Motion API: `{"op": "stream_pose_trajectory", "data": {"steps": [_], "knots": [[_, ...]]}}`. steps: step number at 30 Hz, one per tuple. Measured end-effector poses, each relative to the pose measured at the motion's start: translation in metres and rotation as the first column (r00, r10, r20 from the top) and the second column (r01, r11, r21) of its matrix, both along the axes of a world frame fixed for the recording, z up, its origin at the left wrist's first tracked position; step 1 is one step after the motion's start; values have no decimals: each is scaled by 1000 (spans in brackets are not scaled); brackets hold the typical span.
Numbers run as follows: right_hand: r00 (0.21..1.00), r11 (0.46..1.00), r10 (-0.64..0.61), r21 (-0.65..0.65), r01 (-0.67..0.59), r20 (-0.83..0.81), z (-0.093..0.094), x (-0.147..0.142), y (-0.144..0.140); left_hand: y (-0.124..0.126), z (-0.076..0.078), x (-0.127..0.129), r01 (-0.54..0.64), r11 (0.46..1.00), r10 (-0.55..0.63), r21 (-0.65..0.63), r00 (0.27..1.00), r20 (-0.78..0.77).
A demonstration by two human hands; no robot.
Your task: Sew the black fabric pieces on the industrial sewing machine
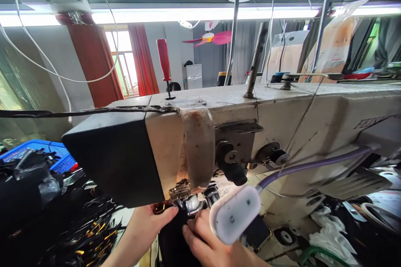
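Your left hand (155, 222) pinches black material (171, 240) at the sewing machine (166, 146); right hand (203, 235), hold unclear; slipping could skew it.

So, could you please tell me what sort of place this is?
Probably a sewing workshop: there's an industrial-looking sewing machine, a heap of dark strips and a blue basket.

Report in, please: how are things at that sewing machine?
Left hand and right hand flanking black material, exact grips unclear. Black material below sewing machine head. White lamp partly hides right hand from view.
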State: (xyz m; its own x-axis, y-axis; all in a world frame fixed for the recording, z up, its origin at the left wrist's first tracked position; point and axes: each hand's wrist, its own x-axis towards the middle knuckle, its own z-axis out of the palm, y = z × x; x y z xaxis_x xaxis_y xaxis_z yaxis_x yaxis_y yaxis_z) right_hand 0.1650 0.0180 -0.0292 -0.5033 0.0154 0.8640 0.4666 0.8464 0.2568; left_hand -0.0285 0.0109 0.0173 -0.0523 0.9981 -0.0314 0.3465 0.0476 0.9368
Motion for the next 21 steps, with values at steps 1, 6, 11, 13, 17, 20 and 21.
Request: {"op": "stream_pose_trajectory", "data": {"steps": [1,6,11,13,17,20,21], "knots": [[1000,1000,-6,5,6,-2,0,0,0,1,-2,-1,-4,1000,4,8,1000,-19],[999,999,-20,34,21,-46,1,-3,-1,3,-10,-2,-28,999,30,24,996,-87],[998,999,-43,30,44,-38,-4,-5,1,2,-10,1,-21,998,27,54,995,-98],[997,998,-45,44,47,-59,-10,-8,3,2,-9,2,-32,996,41,80,992,-120],[992,995,-51,84,61,-114,-24,-13,6,3,-12,4,-62,989,77,131,991,-109],[996,997,-35,66,40,-80,-29,-14,7,2,-16,3,-68,984,87,164,990,-108],[996,997,-24,65,29,-84,-29,-14,7,2,-16,2,-64,984,86,165,988,-125]]}}
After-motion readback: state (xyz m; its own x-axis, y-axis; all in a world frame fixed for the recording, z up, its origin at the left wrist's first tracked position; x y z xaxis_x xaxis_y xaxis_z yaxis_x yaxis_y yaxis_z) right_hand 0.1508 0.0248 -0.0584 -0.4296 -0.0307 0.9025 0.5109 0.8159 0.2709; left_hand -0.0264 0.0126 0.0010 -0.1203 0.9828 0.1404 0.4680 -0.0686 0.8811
